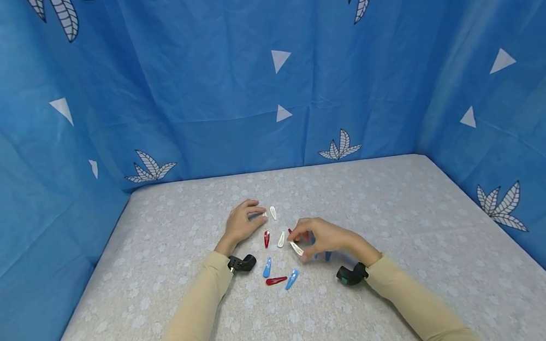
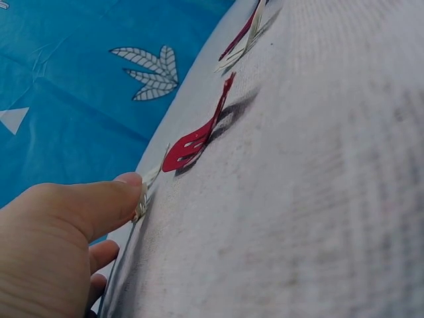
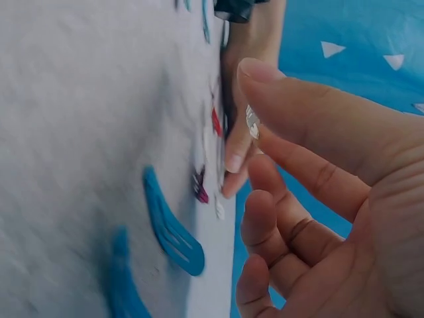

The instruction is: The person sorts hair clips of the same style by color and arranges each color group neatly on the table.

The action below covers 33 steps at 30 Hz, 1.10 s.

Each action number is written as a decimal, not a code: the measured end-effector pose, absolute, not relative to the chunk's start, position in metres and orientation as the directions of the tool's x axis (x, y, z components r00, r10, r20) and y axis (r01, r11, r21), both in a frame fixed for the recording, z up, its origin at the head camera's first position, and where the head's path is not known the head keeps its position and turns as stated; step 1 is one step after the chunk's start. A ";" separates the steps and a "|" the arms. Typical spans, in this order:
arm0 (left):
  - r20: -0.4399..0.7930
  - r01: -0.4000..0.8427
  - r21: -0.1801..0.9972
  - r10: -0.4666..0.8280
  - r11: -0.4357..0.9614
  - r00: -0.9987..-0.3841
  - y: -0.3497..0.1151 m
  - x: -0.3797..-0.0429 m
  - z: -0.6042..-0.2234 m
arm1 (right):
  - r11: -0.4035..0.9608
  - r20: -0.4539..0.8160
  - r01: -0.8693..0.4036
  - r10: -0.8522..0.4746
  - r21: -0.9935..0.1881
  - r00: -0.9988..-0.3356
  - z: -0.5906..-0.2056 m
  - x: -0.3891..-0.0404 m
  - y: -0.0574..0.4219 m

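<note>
At the far left of the scattered hair clips, my left hand (image 1: 244, 221) pinches a white snap hair clip (image 2: 142, 202) between thumb and fingers, low over the cloth. Another white clip (image 1: 273, 212) lies just right of its fingertips. My right hand (image 1: 326, 237) holds a white clip (image 1: 296, 249) by its ends between thumb and index finger, above the table; the other fingers curl loosely. Between the hands lie a red clip (image 1: 267, 239) and a white clip (image 1: 281, 239). Blue clips (image 3: 173, 228) lie beneath the right hand, partly hidden in the head view.
Nearer the front lie a blue clip (image 1: 267, 267), a red clip (image 1: 276, 281) and another blue clip (image 1: 291, 279). A pale patterned cloth (image 1: 166, 290) covers the table. Blue curtains (image 1: 225, 87) stand behind and at both sides.
</note>
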<state>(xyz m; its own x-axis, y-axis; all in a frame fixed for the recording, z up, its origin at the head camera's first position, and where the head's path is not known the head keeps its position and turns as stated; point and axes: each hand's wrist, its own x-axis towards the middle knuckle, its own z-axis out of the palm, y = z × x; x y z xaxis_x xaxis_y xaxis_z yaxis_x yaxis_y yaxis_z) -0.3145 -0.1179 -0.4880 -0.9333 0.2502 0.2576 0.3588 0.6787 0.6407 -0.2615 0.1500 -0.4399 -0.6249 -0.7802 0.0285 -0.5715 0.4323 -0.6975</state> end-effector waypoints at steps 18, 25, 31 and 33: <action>0.249 0.348 0.646 0.243 0.680 -0.937 -0.118 -0.312 -0.485 | 0.479 0.077 -0.578 -0.722 -0.661 -0.687 -0.408 -0.282 0.144; 0.250 0.351 0.635 0.247 0.688 -0.936 -0.117 -0.313 -0.486 | 0.523 0.119 -0.565 -0.658 -0.639 -0.744 -0.402 -0.300 0.138; 0.234 0.333 0.635 0.236 0.697 -0.943 -0.117 -0.315 -0.487 | 0.574 0.102 -0.504 -0.589 -0.645 -0.802 -0.402 -0.318 0.131; 0.229 0.328 0.637 0.234 0.698 -0.945 -0.117 -0.315 -0.488 | 0.589 0.093 -0.481 -0.567 -0.650 -0.819 -0.402 -0.323 0.128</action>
<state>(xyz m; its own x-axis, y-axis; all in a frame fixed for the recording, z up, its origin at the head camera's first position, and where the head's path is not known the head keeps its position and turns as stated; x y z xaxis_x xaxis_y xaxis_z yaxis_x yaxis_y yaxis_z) -0.3151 -0.1168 -0.4877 -0.9447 0.2344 0.2295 0.3279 0.6976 0.6371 -0.3232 0.1282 -0.4023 -0.8187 -0.5667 0.0926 -0.4809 0.5886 -0.6498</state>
